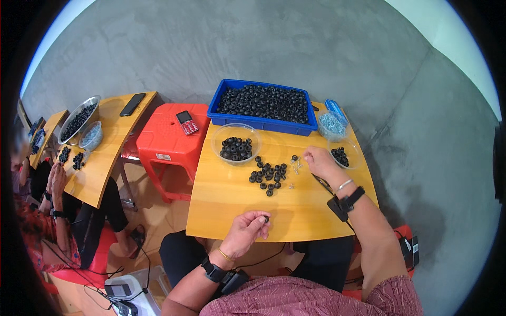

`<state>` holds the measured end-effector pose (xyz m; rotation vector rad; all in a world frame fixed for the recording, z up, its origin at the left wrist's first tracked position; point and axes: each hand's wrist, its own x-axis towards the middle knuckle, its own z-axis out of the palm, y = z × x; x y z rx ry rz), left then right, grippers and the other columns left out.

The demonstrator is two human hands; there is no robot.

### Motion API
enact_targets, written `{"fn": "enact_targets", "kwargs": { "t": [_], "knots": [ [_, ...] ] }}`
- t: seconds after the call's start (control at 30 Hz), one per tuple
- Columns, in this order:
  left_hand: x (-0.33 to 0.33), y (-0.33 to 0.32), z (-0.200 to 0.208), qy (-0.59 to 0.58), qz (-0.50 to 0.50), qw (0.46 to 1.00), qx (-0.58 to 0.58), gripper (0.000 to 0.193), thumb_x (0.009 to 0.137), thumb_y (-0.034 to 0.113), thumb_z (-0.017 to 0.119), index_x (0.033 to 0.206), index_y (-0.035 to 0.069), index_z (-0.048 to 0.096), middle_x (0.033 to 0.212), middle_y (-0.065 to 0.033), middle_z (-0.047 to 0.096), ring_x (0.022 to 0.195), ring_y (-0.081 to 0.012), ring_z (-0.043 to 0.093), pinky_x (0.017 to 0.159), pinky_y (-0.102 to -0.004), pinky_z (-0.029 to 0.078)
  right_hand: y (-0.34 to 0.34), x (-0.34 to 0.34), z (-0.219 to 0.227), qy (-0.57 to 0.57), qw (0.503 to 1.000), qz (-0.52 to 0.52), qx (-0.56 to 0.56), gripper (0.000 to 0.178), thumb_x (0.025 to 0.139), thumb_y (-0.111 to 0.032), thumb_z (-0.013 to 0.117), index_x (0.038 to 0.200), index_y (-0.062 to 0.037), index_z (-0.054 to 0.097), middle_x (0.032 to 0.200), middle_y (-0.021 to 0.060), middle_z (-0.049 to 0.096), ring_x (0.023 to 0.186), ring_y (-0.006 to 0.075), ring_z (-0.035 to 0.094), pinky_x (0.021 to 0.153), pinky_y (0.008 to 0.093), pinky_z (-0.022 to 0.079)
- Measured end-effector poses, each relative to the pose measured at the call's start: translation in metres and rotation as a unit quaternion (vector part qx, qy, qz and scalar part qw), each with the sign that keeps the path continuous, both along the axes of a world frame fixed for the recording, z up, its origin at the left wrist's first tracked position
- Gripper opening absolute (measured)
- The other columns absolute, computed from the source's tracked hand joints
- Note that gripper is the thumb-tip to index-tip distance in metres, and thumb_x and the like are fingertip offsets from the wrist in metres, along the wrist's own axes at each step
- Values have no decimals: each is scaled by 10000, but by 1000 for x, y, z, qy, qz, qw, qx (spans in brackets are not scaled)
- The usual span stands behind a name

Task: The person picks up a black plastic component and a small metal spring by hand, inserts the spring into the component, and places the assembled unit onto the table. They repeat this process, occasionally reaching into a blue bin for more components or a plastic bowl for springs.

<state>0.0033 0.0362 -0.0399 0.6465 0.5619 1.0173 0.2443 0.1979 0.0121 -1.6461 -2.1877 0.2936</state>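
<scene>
My left hand (pixel 245 233) is closed near the table's front edge, pinching a small black round piece (pixel 266 218) between thumb and fingertip. Farther right, my right hand (pixel 320 162) has its fingertips together low over the table; whatever they hold, if anything, is hidden. Beside those fingers lie several tiny clear or silvery bits (pixel 297 167) and a single black piece (pixel 294 157). A loose group of black round pieces (pixel 268 175), some with a visible hole, is spread across the middle of the yellow table (pixel 221 205).
A blue tray (pixel 263 125) heaped with black pieces stands at the back. Clear bowls (pixel 216 150) hold black pieces or, at the right, pale blue bits (pixel 332 123). A red stool (pixel 163 129) bears a phone (pixel 186 122). Another person's hands (pixel 57 179) work at the left table.
</scene>
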Motion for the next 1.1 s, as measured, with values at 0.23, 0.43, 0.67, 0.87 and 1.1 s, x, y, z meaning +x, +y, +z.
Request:
{"fn": "enact_targets", "kwargs": {
  "t": [0.23, 0.43, 0.67, 0.87, 1.1],
  "knots": [
    [-4, 3, -1, -46, -13, 998, -38, 176, 861, 74, 472, 1003, -16, 526, 839, -72, 556, 666, -123, 526, 607, -253, 452, 35, -6, -12, -139, 988, 75, -7, 186, 767, -102, 548, 946, -72, 587, 893, 162, 581, 919, 322, 524, 794, 401, 415],
    [-6, 7, -2, -65, -36, 997, -30, 175, 859, 79, 476, 996, -17, 528, 832, -84, 559, 645, -145, 532, 599, -261, 455, 38, -13, -14, -101, 991, 88, -14, 155, 755, -105, 557, 901, -72, 598, 892, 156, 582, 886, 315, 531, 785, 397, 420],
    [-8, 7, 5, -69, -36, 995, -56, 168, 864, 88, 470, 988, -15, 518, 835, -91, 562, 652, -157, 538, 612, -272, 463, -2, -26, 1, -53, 995, 62, -61, 122, 748, -158, 558, 788, -44, 577, 778, 131, 596, 760, 310, 564, 680, 388, 446],
    [-7, 6, 2, -53, -37, 997, -40, 169, 865, 84, 473, 995, -15, 515, 846, -87, 565, 678, -144, 537, 629, -251, 467, -26, -48, 1, -37, 992, 81, -89, 126, 734, -161, 569, 750, -36, 562, 739, 145, 586, 735, 313, 563, 654, 398, 444],
    [-5, 7, 1, -55, -45, 997, -36, 172, 858, 81, 478, 993, -19, 515, 841, -100, 563, 661, -168, 543, 626, -273, 467, -19, -46, -10, -55, 993, 104, -30, 97, 728, -106, 544, 748, -16, 516, 723, 169, 572, 711, 338, 556, 630, 413, 439]
  ]
}}
